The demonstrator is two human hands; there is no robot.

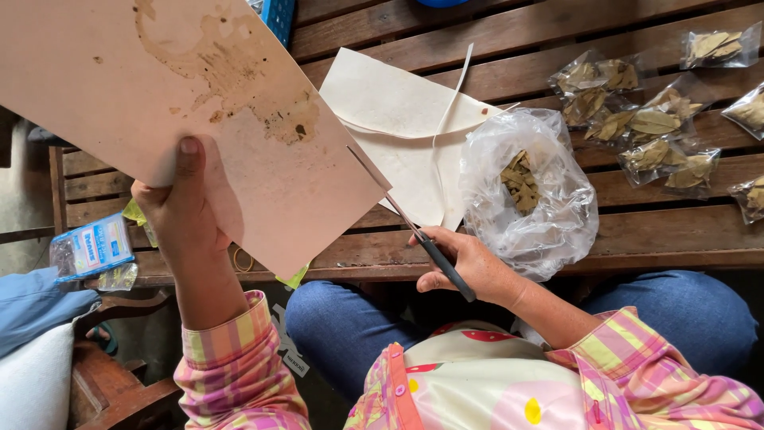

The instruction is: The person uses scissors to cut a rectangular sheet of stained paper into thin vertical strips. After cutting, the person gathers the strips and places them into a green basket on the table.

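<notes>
Left hand [187, 211] holds up a stained tan paper sheet [191, 103], thumb on top, fingers hidden behind it, gripping its lower edge. Right hand [469, 267] is closed around the black handles of scissors [410, 223]; blades meet the sheet's right edge, cut looks just started there. Cannot tell how deep the blades are in.

On the slatted wooden table [652, 239]: cut cream paper pieces [398, 119] with a thin offcut strip, so some cutting looks done already. Beside them a clear plastic bag [529, 191] with dried leaves inside. Far right, several small sealed packets of leaves [637, 119], well apart from the hands. Most of the held sheet is uncut, judging by its size. Blue packet [91, 247] sits at the left edge.
</notes>
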